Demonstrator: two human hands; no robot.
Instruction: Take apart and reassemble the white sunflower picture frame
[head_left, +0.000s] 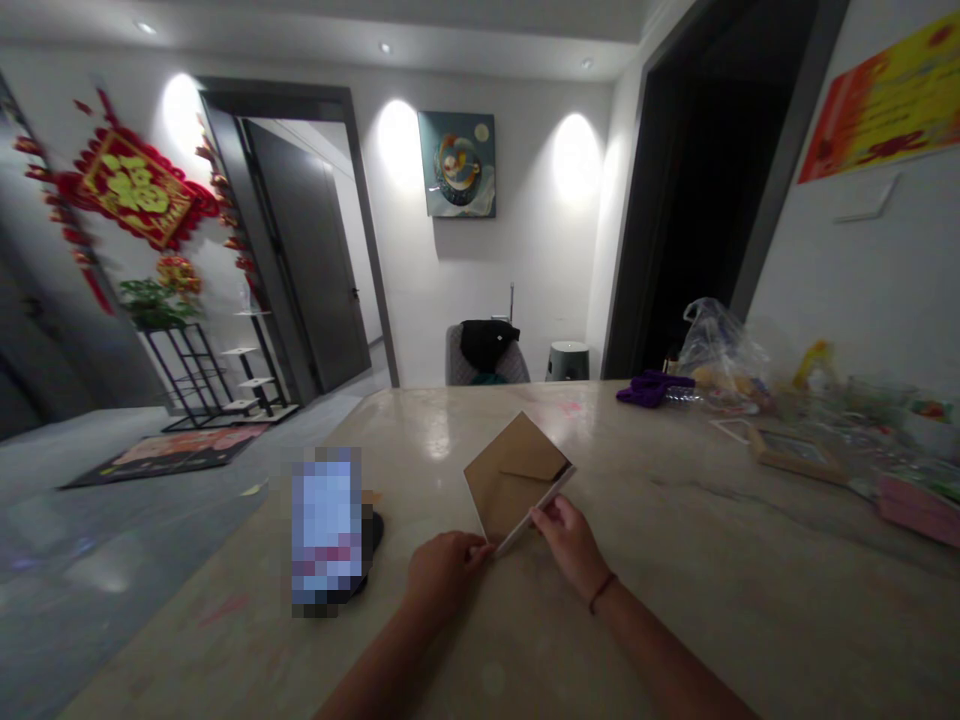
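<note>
A folded sheet of brown kraft paper [514, 475] with a white edge strip [534, 512] stands tilted on the beige stone tabletop [675, 530], its flap facing up. My left hand [442, 575] pinches the lower end of the white edge. My right hand [568, 545], with a dark thread bracelet at the wrist, grips the same edge further along. To the left of my hands lies a pixelated, blurred object [326, 530] on a black round item [373, 535].
Toward the table's right end are a clear plastic bag [720, 355], a purple cloth [652, 388], a wooden picture frame [795, 455] and pink paper [919, 510]. The table's left edge drops to a grey floor. A chair stands beyond the table.
</note>
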